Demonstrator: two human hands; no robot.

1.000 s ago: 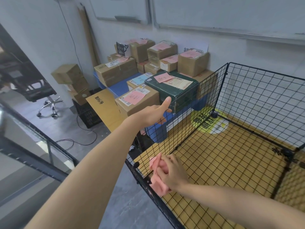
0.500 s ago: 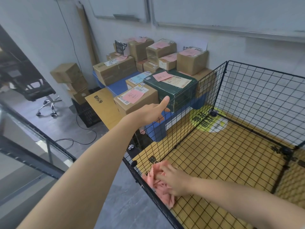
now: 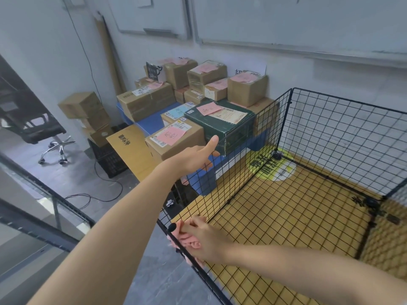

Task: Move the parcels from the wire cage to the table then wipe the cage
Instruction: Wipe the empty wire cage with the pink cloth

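Observation:
The black wire cage (image 3: 343,137) stands at the right with no parcels inside, its floor a yellow checked board. My right hand (image 3: 204,241) grips a pink cloth (image 3: 186,238) against the cage's near left corner rail. My left hand (image 3: 198,156) reaches out at the top of the cage's left wall, thumb up, fingers relaxed, holding nothing. Several cardboard parcels (image 3: 176,139) and a dark green box (image 3: 224,124) with pink notes sit on the blue table (image 3: 152,122) beyond the cage.
More boxes (image 3: 86,111) are stacked on a black crate (image 3: 110,157) left of the table. A flat cardboard sheet (image 3: 132,150) leans there. An office chair (image 3: 44,133) and floor cables lie at the left. A glass railing (image 3: 44,194) runs by my left side.
My right hand slid the pink cloth along the near rail toward the cage's left corner post. My left hand stayed in place by the cage wall.

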